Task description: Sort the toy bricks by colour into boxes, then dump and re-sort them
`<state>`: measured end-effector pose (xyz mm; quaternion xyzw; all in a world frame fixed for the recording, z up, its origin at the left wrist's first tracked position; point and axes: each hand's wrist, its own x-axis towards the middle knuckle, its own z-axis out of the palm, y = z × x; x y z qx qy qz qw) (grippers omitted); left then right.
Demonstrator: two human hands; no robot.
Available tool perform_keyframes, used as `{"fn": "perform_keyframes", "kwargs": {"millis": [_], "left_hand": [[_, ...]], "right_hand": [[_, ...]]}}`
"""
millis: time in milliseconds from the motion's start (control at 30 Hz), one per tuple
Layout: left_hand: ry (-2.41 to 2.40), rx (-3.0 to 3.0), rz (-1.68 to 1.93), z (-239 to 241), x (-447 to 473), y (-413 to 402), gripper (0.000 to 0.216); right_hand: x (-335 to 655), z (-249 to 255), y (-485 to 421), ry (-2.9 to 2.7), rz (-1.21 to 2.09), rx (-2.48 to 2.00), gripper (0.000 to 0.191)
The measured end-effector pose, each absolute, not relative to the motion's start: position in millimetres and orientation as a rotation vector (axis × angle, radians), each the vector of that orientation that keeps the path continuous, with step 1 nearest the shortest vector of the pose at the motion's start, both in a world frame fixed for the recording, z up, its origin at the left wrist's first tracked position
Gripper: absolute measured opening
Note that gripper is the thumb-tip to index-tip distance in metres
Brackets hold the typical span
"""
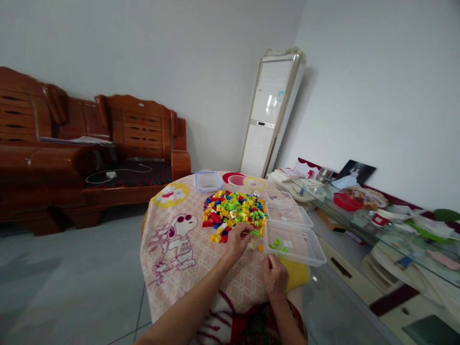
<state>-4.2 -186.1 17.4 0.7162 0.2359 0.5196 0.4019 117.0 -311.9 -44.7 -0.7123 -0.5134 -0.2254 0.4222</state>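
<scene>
A pile of small toy building bricks (230, 208) in yellow, green, red and blue lies on the cloth-covered round table (215, 273). My left hand (237, 242) is at the pile's front right edge, fingers bent and drawn together beside a green brick (256, 233); what they grip, if anything, is hidden. Just to the right, a clear plastic box (305, 249) holds several light green bricks (278, 245). My right hand (276, 275) rests closed at the near side of this box, its fingers curled out of sight. A round orange-yellow piece (260, 247) lies between the hands.
More clear plastic containers (291, 213) stand behind the box. A blue-rimmed lid (208, 182) and a red round item (233, 177) lie at the far edge. On the right is a cluttered glass-topped cabinet (359, 225); wooden seats (136, 129) stand left.
</scene>
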Motion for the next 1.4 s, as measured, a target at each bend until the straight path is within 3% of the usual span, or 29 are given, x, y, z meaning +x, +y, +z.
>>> {"fn": "perform_keyframes", "kwargs": {"millis": [333, 667, 967, 1400], "left_hand": [[0.383, 1.981, 1.222, 19.6, 45.6, -190.8, 0.031], [0.904, 2.022, 1.398, -2.6, 11.8, -162.6, 0.035], [1.019, 2.097, 1.393, -12.8, 11.5, -154.4, 0.044], [1.27, 1.773, 1.364, 7.0, -10.1, -124.1, 0.044]], "right_hand": [[115.1, -41.2, -312.5, -1.286, -0.544, -1.778, 0.043], [117.2, -42.3, -313.5, -1.285, -0.561, -1.786, 0.043], [119.1, -47.4, -311.8, -1.287, -0.563, -1.766, 0.04], [117.8, -46.8, -312.1, -1.284, -0.569, -1.771, 0.039]]}}
